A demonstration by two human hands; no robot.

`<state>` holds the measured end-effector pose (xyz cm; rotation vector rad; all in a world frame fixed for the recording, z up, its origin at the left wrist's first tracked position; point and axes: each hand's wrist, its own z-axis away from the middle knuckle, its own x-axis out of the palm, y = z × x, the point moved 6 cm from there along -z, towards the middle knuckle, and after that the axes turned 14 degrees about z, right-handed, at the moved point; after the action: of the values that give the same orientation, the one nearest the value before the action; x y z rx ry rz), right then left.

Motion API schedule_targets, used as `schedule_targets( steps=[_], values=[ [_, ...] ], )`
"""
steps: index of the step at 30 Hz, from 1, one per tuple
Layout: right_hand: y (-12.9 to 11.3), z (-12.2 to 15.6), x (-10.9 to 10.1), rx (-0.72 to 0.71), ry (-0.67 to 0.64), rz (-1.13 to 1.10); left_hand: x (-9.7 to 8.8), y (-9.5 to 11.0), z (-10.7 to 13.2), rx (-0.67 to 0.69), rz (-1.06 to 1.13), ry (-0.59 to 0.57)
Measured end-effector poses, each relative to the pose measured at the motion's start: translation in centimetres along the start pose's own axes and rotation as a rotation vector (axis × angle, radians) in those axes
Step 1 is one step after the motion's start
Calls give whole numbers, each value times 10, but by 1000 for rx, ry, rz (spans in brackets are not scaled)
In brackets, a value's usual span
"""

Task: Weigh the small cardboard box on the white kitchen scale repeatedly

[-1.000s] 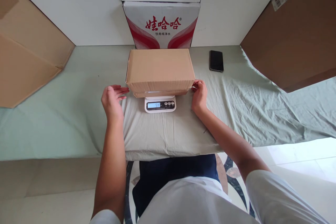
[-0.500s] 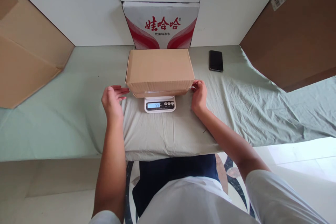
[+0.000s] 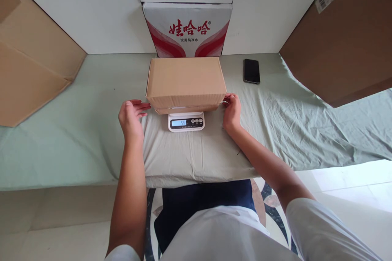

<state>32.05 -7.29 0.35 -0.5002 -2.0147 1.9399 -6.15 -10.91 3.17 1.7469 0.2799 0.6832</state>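
Observation:
A closed brown cardboard box [image 3: 185,81] rests on a small white digital scale [image 3: 185,122] whose lit display shows digits. My left hand [image 3: 131,119] hovers just left of the box's near corner, fingers stretched out and apart, holding nothing. At the box's near right corner my right hand [image 3: 232,111] has its fingertips curled against the edge, touching the box without lifting it. Both forearms reach in from the bottom of the view.
A pale green cloth [image 3: 92,130] covers the table. A black phone [image 3: 251,71] lies to the right of the box. Behind stands a white and red printed carton [image 3: 187,28]. Large brown cardboard boxes flank the left [image 3: 27,57] and right [image 3: 339,40] sides.

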Motion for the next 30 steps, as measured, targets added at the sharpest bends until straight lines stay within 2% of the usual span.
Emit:
schedule_targets(
  steps=[9, 14, 17, 22, 26, 30],
  values=[
    [-2, 1, 0, -12, -4, 42, -1, -3, -1, -1, -2, -3],
    [-10, 9, -1, -163, -47, 55, 2, 1, 3, 71, -11, -60],
    [-18, 18, 3, -276, -145, 27, 11, 3, 9, 101, -14, -171],
    [-37, 35, 18, -303, -382, 29, 31, 1, 24, 53, 5, -354],
    [-63, 39, 24, -325, -452, 43, 44, 11, 26, 27, 31, -349],
    [-84, 17, 33, -383, -430, 19, 66, 30, 10, -11, 96, -349]
  ],
)
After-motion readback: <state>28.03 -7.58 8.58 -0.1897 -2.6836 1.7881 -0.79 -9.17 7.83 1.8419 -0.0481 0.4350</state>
